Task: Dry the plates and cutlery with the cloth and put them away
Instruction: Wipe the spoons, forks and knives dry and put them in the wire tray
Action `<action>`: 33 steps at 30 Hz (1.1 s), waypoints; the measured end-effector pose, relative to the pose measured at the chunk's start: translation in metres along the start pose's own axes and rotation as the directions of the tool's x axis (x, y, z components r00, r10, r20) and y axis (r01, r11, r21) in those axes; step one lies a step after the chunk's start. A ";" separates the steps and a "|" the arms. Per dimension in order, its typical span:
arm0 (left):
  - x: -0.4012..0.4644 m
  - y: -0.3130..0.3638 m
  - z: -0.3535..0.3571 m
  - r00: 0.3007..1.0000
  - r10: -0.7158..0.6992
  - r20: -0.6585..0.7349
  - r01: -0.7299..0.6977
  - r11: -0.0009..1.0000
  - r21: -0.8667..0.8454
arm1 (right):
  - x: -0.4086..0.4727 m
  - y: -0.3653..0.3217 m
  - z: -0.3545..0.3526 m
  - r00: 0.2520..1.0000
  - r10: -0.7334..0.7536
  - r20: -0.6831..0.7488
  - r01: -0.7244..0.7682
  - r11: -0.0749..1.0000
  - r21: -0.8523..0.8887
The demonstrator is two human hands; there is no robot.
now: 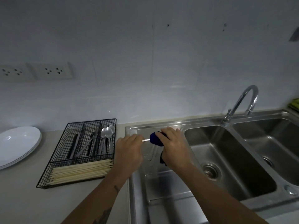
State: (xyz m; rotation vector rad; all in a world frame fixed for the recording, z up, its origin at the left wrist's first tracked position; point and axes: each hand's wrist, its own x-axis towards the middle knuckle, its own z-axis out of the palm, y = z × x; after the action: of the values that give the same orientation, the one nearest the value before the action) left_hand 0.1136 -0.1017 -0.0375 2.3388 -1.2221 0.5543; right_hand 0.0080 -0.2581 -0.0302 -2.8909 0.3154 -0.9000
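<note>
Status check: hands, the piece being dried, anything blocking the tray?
Left hand pinches cutlery piece. Right hand wraps blue cloth round it. Wire tray unobstructed.

My left hand and right hand meet at frame centre, above the drainboard of the sink unit. Between them lies a piece of cutlery, its right end inside the cloth held by my right hand. Right of the drainboard sit two basins: the near basin, then the far basin at the right edge. The faucet stands behind them, on the divide. Left of the sink, on the counter, rests the wire tray: cutlery in its rear compartments, chopsticks across its front compartment. The stacked plates lie at the frame's left edge. Wall sockets occupy the upper left.
</note>
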 end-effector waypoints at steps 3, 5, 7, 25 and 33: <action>-0.010 -0.013 -0.013 1.000 -0.004 0.025 0.006 0.998 -0.067 | -0.016 -0.001 0.000 0.991 0.131 0.039 -0.127 0.988 -0.088; -0.019 -0.020 -0.017 0.999 -0.010 0.043 0.015 0.995 -0.103 | -0.024 -0.009 -0.005 0.975 0.216 0.040 -0.211 0.971 -0.112; -0.025 -0.019 -0.022 0.998 -0.029 0.054 0.036 0.989 -0.142 | -0.027 -0.024 -0.009 0.978 0.204 0.039 -0.197 0.971 -0.137; -0.025 -0.010 -0.047 0.896 0.024 0.444 0.068 0.979 -0.192 | -0.051 -0.066 -0.010 0.986 0.144 0.088 -0.129 0.979 -0.156; -0.026 -0.018 -0.059 0.880 -0.029 0.474 0.144 0.968 -0.208 | -0.065 -0.065 -0.018 0.975 0.183 0.130 -0.150 0.962 -0.227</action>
State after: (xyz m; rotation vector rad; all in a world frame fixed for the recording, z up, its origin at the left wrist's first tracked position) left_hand 0.1068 -0.0427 -0.0064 2.3722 -1.2871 -0.2039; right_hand -0.0432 -0.1804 -0.0410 -3.0454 0.6710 -0.6535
